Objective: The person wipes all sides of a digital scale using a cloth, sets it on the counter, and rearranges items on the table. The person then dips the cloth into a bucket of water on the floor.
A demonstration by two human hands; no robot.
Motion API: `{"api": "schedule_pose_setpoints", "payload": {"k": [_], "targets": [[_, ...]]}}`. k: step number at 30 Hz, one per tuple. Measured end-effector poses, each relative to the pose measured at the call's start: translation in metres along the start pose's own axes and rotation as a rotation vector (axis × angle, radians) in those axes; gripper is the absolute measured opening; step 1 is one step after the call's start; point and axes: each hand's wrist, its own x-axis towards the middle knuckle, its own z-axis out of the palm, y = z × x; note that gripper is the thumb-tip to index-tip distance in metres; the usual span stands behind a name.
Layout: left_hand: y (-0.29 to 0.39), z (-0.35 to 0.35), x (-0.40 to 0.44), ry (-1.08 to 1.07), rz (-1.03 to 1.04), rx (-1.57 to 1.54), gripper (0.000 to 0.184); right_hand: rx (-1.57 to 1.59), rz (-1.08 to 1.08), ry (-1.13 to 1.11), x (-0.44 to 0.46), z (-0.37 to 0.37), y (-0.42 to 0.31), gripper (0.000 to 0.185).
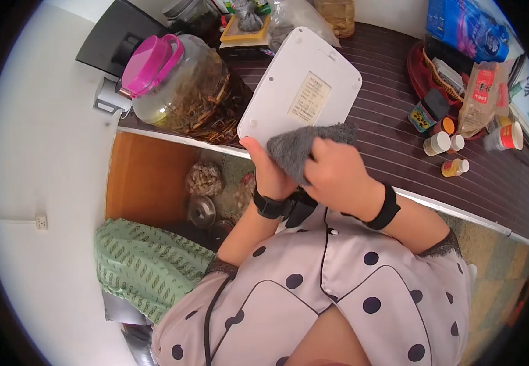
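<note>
A flat white device (280, 79) with rounded corners, small round feet and a printed label faces me with its underside. My left hand (270, 174) grips its lower edge, thumb along the left corner, the other fingers hidden behind. In my right hand (340, 180) a grey cloth (298, 149) is bunched, pressed against the lower part of the device. The cloth covers the device's bottom edge. Black bands circle both wrists.
A large glass jar (197, 91) with a pink lid stands left on the dark striped counter (380, 73). Several small bottles (437, 144), a red tray (420, 67) and a paper bag (481, 100) are at right. Green patterned fabric (149, 262) hangs lower left.
</note>
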Motion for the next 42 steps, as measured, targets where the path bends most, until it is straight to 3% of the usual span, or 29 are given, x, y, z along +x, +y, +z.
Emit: {"api": "schedule_pose_setpoints", "payload": {"k": [4,6,8,10,13,14,16,19,23,25,28,34,38,40,41,42], "targets": [[-0.006,0.008,-0.001,0.0,0.087,-0.089,0.093,-0.072,0.201,0.148,0.021,-0.019,0.024,0.015],[-0.006,0.008,-0.003,-0.075,0.084,-0.099,0.095,-0.171,0.327,0.334,0.026,-0.023,0.037,0.016],[-0.008,0.006,-0.003,-0.016,0.091,-0.054,0.094,-0.186,0.333,0.271,0.015,-0.021,0.027,0.013],[-0.005,0.006,0.002,-0.064,0.1,-0.032,0.092,-0.036,0.125,0.075,0.005,-0.013,0.01,0.01],[-0.002,0.006,0.001,-0.057,0.099,0.045,0.091,-0.004,0.097,0.102,0.006,-0.011,0.011,0.008],[-0.004,0.004,0.001,-0.033,0.104,0.008,0.091,-0.007,0.105,0.104,0.007,-0.016,0.016,0.008],[-0.003,0.003,0.0,-0.005,0.109,-0.024,0.092,-0.18,0.343,0.178,0.012,-0.028,0.035,0.01],[0.0,0.005,0.002,0.036,0.155,-0.037,0.094,-0.187,0.415,0.316,0.006,-0.028,0.052,0.016],[0.0,0.005,0.006,0.062,0.124,-0.057,0.093,-0.134,0.417,0.177,-0.008,-0.02,0.03,0.022],[0.001,0.004,0.008,0.025,0.157,-0.039,0.09,-0.047,0.304,0.079,-0.011,-0.015,0.017,0.023],[0.003,0.003,0.008,-0.009,0.161,-0.047,0.09,-0.018,0.253,0.136,-0.008,-0.016,0.03,0.023],[0.008,0.007,0.004,-0.032,0.123,-0.076,0.087,-0.122,0.381,0.183,0.0,-0.024,0.036,0.022],[0.017,0.015,0.012,0.036,0.179,-0.118,0.08,0.065,0.174,0.039,-0.01,-0.015,0.023,0.023],[0.021,0.014,0.016,0.059,0.174,-0.174,0.078,-0.009,0.229,0.032,-0.013,-0.014,0.034,0.023],[0.023,0.014,0.016,0.051,0.179,-0.174,0.077,-0.082,0.362,0.016,-0.011,-0.02,0.039,0.021],[0.024,0.012,0.016,0.059,0.188,-0.172,0.077,-0.097,0.334,0.133,-0.01,-0.017,0.047,0.019]]}}
